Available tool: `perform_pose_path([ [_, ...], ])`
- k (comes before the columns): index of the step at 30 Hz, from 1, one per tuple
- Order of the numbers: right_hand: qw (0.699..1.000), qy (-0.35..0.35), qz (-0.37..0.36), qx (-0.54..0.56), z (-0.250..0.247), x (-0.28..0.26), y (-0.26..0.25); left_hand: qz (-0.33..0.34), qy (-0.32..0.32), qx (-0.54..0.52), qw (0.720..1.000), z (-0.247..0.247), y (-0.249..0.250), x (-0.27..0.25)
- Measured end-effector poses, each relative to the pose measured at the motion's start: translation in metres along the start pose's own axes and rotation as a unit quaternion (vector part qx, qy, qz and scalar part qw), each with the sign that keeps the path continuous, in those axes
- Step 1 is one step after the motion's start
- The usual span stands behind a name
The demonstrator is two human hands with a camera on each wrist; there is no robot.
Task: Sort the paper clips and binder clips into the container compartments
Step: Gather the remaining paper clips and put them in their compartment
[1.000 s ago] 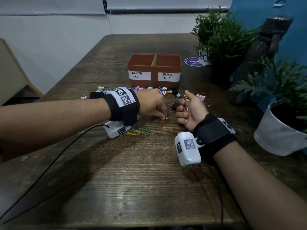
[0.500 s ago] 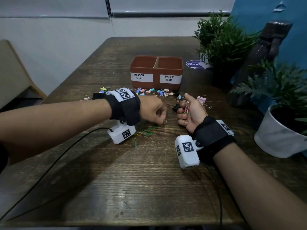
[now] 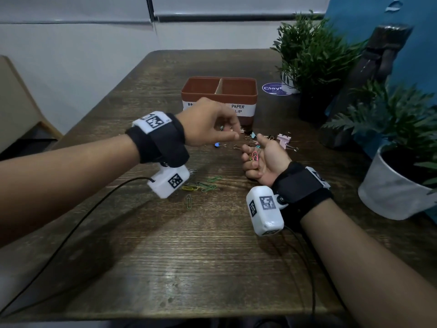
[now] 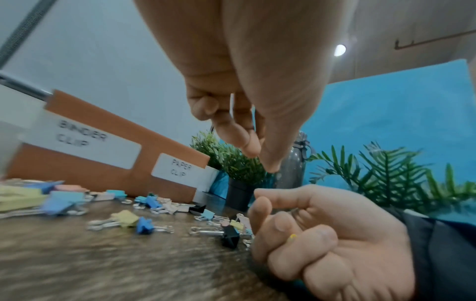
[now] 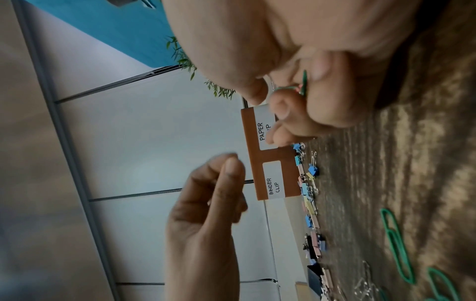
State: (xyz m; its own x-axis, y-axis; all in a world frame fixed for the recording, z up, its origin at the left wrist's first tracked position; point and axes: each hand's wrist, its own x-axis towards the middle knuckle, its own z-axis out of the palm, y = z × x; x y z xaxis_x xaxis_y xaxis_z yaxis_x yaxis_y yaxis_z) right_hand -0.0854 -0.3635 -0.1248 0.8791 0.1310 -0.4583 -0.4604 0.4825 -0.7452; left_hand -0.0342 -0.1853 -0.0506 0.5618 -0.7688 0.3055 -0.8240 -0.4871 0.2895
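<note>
The left hand (image 3: pixel 208 124) is up in the air, pinching a small clip just beside and above the right hand (image 3: pixel 262 159), which rests on the table cupped around colored paper clips (image 3: pixel 255 156), near the box (image 3: pixel 246 91).

The container (image 4: pixel 108 130) has two white labels, "BINDER CLIP" (image 4: pixel 82 136) and "PAPER CLIP" (image 4: pixel 181 170). Blue sticker (image 3: pixel 274 88) on the table reads "Clay…", probably cut off by the plant pot.
</note>
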Motion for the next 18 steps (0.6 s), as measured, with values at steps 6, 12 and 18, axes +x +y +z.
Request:
perform_pose_path([
  [6, 0.999, 0.012, -0.003, -0.045, 0.007, 0.0, 0.005, -0.108, -0.229, 0.049, 0.966, 0.007, -0.013, -0.057],
  [12, 0.997, 0.004, -0.019, -0.072, 0.011, 0.002, 0.011, -0.034, -0.173, 0.065, 0.982, 0.023, -0.003, -0.07],
  [18, 0.996, 0.003, -0.026, -0.081, 0.01, 0.002, 0.012, -0.089, -0.197, 0.067, 0.974, 0.026, 0.004, -0.063],
])
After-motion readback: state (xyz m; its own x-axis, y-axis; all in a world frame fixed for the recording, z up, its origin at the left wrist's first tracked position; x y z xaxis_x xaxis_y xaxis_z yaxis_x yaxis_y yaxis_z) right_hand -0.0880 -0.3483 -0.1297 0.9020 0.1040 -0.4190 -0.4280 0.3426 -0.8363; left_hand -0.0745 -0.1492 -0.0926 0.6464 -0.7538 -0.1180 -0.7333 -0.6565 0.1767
